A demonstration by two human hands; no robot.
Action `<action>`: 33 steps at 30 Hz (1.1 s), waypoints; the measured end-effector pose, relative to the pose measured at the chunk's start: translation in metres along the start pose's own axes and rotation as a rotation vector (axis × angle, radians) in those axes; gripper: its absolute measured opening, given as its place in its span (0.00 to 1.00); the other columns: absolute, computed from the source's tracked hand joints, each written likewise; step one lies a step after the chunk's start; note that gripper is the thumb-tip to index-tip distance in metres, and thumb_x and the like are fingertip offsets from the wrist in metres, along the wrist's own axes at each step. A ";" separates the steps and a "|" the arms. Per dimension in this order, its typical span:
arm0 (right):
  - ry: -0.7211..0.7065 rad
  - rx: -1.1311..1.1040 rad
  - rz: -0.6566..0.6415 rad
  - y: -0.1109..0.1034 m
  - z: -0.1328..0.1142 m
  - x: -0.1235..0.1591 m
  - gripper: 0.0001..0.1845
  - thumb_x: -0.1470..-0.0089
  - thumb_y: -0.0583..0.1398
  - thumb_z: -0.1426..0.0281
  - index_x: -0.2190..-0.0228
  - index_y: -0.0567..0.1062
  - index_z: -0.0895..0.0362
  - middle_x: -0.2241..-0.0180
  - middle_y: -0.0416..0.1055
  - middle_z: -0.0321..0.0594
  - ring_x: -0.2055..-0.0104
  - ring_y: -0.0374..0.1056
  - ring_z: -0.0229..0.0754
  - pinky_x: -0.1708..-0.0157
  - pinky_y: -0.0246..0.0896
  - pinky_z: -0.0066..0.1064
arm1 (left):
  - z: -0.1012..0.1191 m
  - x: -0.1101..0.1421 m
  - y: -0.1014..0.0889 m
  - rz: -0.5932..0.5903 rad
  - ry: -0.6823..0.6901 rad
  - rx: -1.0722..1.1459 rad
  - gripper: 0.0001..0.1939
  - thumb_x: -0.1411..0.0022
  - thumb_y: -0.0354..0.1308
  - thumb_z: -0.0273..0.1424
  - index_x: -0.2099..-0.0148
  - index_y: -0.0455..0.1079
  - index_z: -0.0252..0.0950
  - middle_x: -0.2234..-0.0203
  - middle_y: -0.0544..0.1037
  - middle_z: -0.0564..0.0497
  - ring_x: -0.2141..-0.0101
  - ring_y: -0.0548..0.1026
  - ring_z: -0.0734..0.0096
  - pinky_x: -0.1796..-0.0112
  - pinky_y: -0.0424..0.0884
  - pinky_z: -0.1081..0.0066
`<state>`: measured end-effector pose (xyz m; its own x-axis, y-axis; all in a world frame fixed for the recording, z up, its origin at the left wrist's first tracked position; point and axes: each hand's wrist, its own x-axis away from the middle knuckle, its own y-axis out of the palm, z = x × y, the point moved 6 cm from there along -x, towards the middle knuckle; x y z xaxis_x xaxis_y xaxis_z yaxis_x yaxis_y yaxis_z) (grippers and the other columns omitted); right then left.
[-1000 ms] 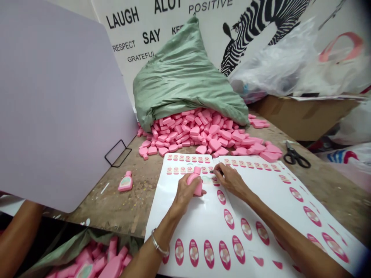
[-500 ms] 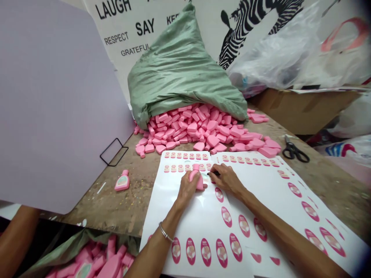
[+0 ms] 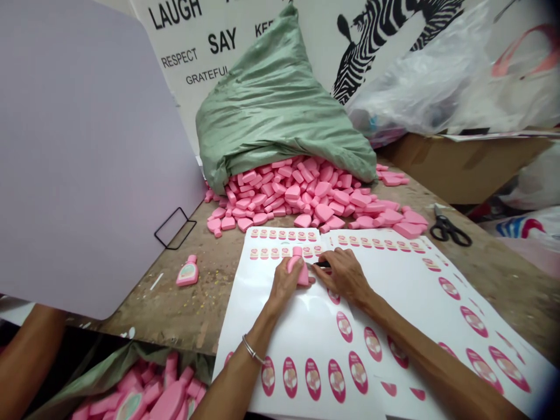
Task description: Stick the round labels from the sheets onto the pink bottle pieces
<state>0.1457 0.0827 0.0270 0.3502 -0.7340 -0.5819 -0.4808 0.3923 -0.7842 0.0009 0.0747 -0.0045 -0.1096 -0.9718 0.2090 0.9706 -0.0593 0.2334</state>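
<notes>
Pink bottle (image 3: 301, 276) sits in the grip of the left hand (image 3: 286, 281), neck pointing away from the wrists, just left of the right hand (image 3: 345, 273). Beyond both hands rises a white wall (image 3: 315, 46) with black lettering and a zebra. Under them spreads the wooden bench (image 3: 188, 309). A pale panel (image 3: 87, 146) stands left of the hands, and a cardboard box (image 3: 450, 172) lies beyond them to the right. Straight ahead, a green sack (image 3: 284, 111) rests over a pile of pink bottles (image 3: 306, 201). Sticker sheets (image 3: 306, 332) lie beneath the hands, printed with rows of small labels and pink ovals. Black-handled scissors (image 3: 447, 229) lie farther right, past the sheets; a black wire bracket (image 3: 167, 221) shows to the left, beyond a labelled bottle (image 3: 188, 272) on the bench. The right hand's fingers pinch a small black tool (image 3: 322, 264), its exact kind unclear, close beside the held bottle.
</notes>
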 end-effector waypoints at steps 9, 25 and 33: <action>0.586 -0.560 0.049 -0.009 0.033 0.007 0.18 0.50 0.60 0.54 0.76 0.65 0.55 0.78 0.65 0.34 0.75 0.60 0.37 0.73 0.55 0.29 | -0.002 -0.003 -0.004 0.017 -0.004 0.137 0.25 0.46 0.59 0.48 0.58 0.65 0.31 0.69 0.74 0.45 0.74 0.77 0.67 0.70 0.77 0.65; 0.667 -0.829 -0.214 -0.013 -0.032 -0.012 0.25 0.55 0.61 0.50 0.66 0.77 0.58 0.81 0.62 0.32 0.79 0.53 0.33 0.79 0.51 0.27 | 0.019 0.025 -0.006 -0.058 -0.053 0.364 0.34 0.39 0.43 0.54 0.57 0.71 0.27 0.75 0.78 0.42 0.74 0.78 0.62 0.68 0.76 0.61; 0.619 -0.805 -0.228 -0.010 -0.039 -0.013 0.24 0.53 0.60 0.50 0.66 0.77 0.58 0.77 0.67 0.36 0.76 0.57 0.35 0.77 0.55 0.28 | 0.020 0.025 -0.007 -0.077 -0.038 0.388 0.34 0.40 0.44 0.56 0.56 0.70 0.28 0.72 0.78 0.42 0.71 0.78 0.62 0.67 0.77 0.60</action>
<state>0.1142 0.0672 0.0508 0.1354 -0.9897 -0.0469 -0.9288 -0.1103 -0.3537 -0.0134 0.0555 0.0183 -0.1936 -0.9582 0.2106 0.8071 -0.0335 0.5895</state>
